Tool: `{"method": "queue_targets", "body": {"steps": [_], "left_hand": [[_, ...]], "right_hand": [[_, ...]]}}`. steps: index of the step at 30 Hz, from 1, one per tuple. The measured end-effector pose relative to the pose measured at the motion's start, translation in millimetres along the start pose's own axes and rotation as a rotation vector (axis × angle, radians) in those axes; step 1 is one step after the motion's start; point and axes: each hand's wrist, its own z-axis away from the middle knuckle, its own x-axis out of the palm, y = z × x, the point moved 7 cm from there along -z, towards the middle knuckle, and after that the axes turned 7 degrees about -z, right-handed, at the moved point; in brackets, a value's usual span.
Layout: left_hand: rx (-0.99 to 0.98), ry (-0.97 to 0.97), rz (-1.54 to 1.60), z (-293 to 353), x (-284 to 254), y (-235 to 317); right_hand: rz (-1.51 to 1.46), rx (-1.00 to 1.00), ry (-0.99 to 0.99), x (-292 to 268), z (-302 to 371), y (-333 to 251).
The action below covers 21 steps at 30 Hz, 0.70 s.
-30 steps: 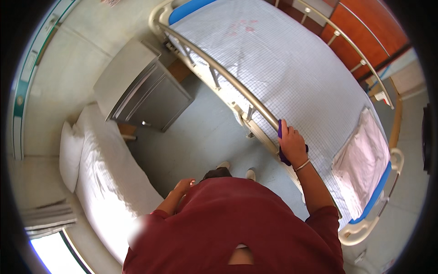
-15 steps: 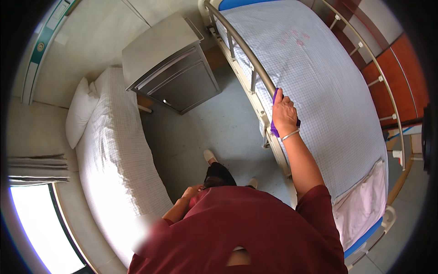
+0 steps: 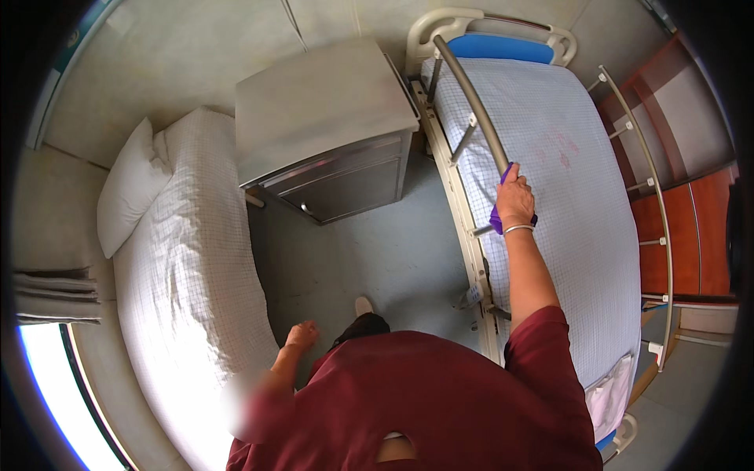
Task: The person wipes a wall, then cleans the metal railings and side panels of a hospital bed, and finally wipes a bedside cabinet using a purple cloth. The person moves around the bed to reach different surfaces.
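My right hand (image 3: 515,200) is closed round a purple cloth (image 3: 495,221) on the near side rail (image 3: 481,110) of the bed at the right. That arm stretches forward, with a pale bangle at the wrist. The rail is a rounded, brownish metal bar on short posts. Part of the cloth is hidden under my palm and fingers. My left hand (image 3: 301,335) hangs in the air beside the left bed, its fingers loosely bent and apart. Nothing shows in it.
A metal bedside cabinet (image 3: 326,102) stands between the left bed (image 3: 184,259) and the railed bed (image 3: 569,259). A white pillow (image 3: 132,192) lies on the left bed. Another rail (image 3: 658,212) runs along the far side. Grey floor (image 3: 353,251) lies between the beds.
My right hand has slid with the cloth along the rail toward the headboard. My left hand has swung away from my body. The view has shifted, bringing more of the headboard into sight.
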Motion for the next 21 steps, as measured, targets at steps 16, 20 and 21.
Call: {"method": "queue_targets", "body": {"steps": [16,20,21], "left_hand": [[0.186,1.032,0.211,-95,-299,69],[0.125,1.067,0.16,-124,-351,69],[0.111,1.069,0.143,-134,-363,68]], "right_hand": [[0.037,-0.047,0.046,16,-179,-113],[0.0,-0.027,0.013,19,-240,-143],[-0.004,-0.024,0.013,19,-252,-151]]}}
